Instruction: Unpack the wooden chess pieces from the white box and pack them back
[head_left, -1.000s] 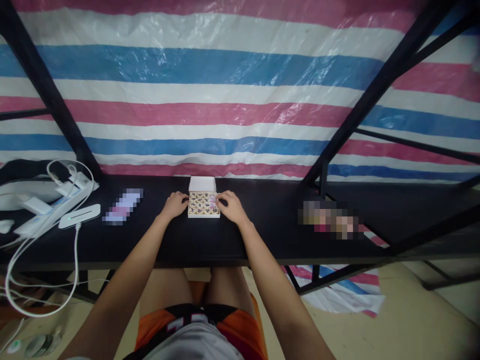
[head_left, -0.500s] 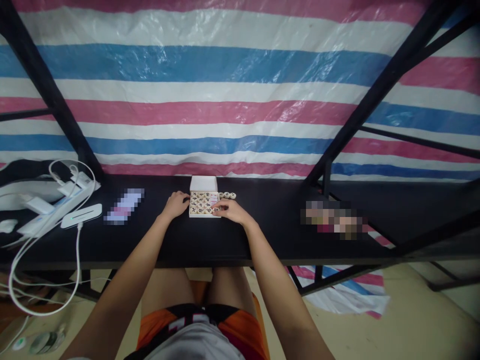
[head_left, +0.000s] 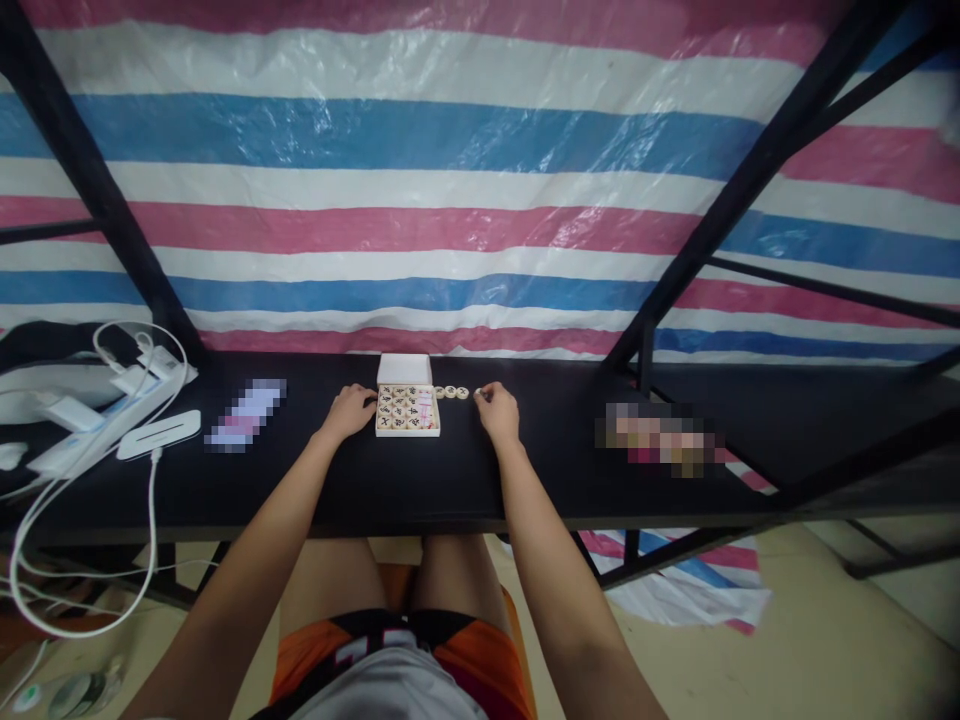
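A white box (head_left: 409, 433) of round Chinese chess pieces (head_left: 399, 408) lies on the black table, its white lid (head_left: 404, 369) standing at the far side. Pink-marked paper or lining shows in the box's right column. My left hand (head_left: 351, 411) rests at the box's left edge, fingers curled loosely with nothing visible in them. Right of the box, my right hand (head_left: 498, 410) pinches a Chinese chess piece (head_left: 478, 394) near the table top. Three more pieces (head_left: 451, 392) sit in a row between the box and that hand.
A blurred phone-like object (head_left: 246, 414) lies to the left. Beyond it are a white power strip (head_left: 112, 410) with cables and a white flat device (head_left: 159, 435). A pixelated object (head_left: 664, 440) is on the right. Black metal posts (head_left: 679, 270) frame the table before a striped sheet (head_left: 420, 180).
My right hand has lifted a chess piece from the box's right column and carried it right, to the end of the row. My left hand has stayed by the box.
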